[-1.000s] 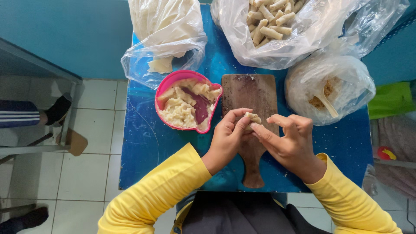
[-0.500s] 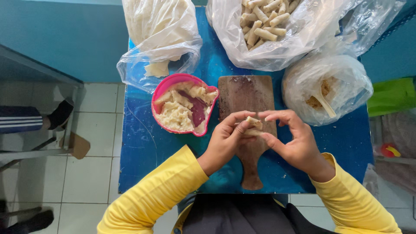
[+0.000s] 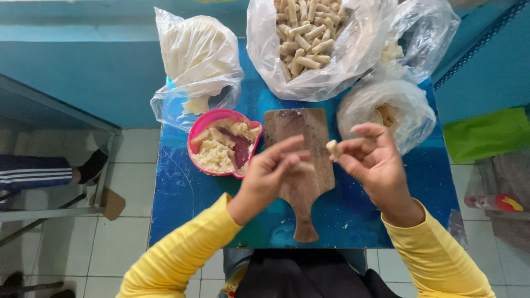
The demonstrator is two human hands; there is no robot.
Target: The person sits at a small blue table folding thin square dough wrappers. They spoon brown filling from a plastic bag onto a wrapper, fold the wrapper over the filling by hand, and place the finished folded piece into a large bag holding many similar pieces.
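Right hand [image 3: 375, 163] pinches a small pale dough roll [image 3: 333, 148] at thumb and fingertips, held above the wooden board [image 3: 301, 165]. Left hand [image 3: 270, 174] loose, fingers half-open, empty, over the board's left edge. Pink bowl [image 3: 221, 143] of lumpy filling just left. Clear crinkled bag [image 3: 309, 38] of finished cylinders behind, on blue table [image 3: 182, 204].

Small blue table [image 3: 182, 198] stood on white tiles, carried a wooden cutting board [image 3: 301, 165], a pink bowl [image 3: 207, 121] of dough pieces, four clear plastic bags [image 3: 199, 60] along its far edge.
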